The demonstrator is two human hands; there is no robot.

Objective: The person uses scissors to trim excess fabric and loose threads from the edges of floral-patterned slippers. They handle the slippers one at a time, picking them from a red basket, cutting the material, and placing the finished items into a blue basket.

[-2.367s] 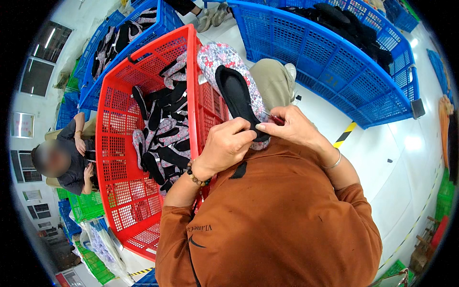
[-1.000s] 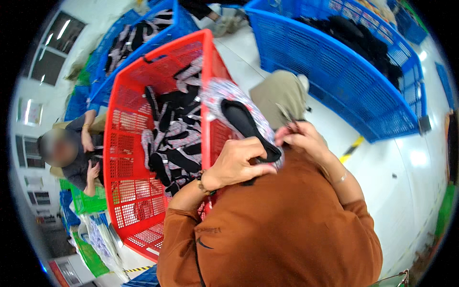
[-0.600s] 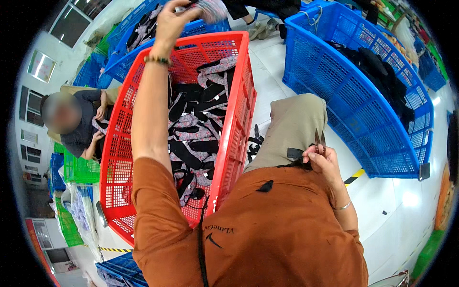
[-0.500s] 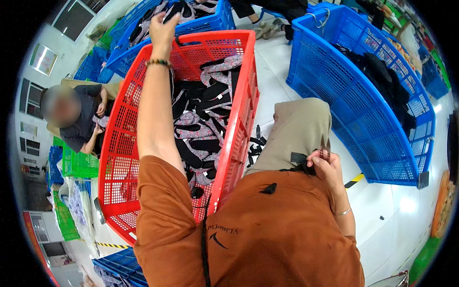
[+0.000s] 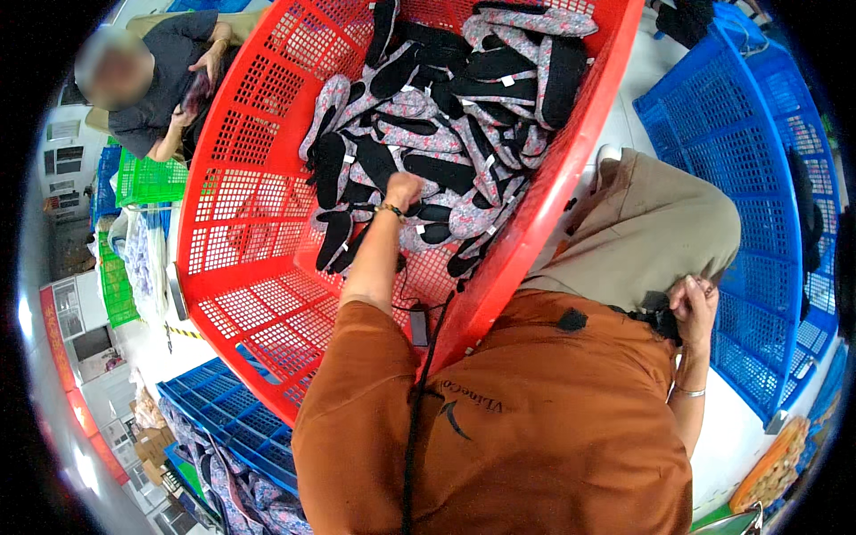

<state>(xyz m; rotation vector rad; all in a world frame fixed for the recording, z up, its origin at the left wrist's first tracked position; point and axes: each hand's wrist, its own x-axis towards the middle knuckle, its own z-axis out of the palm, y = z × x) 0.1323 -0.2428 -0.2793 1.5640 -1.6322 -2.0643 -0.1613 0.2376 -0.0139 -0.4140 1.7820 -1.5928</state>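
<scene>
My left arm reaches into a large red plastic basket (image 5: 580, 169). The left hand (image 5: 404, 189) is curled among the slippers, against a black sole (image 5: 374, 165); the slippers and its own knuckles hide what its fingers hold, if anything. Piled in the basket are floral grey-and-pink fabric slippers (image 5: 415, 134) with black soles and small white tags, lying at all angles. My right hand (image 5: 694, 308) rests closed on my khaki trouser leg (image 5: 651, 223). Beside its fingers sits a black fabric scrap (image 5: 655, 308); what the fingers grip is too small to name.
A tall blue crate (image 5: 731, 187) stands on the right. At the left a person (image 5: 165, 76) sits beside the basket, near a green crate (image 5: 152, 178). Floral material fills a blue crate (image 5: 236, 423) at lower left. A black cord (image 5: 428, 366) hangs down my front by a small dark box (image 5: 419, 325).
My left hand has come down from beyond the basket's far end onto the slippers inside. My view has swung lower and closer over the basket. The right hand stays closed at my leg.
</scene>
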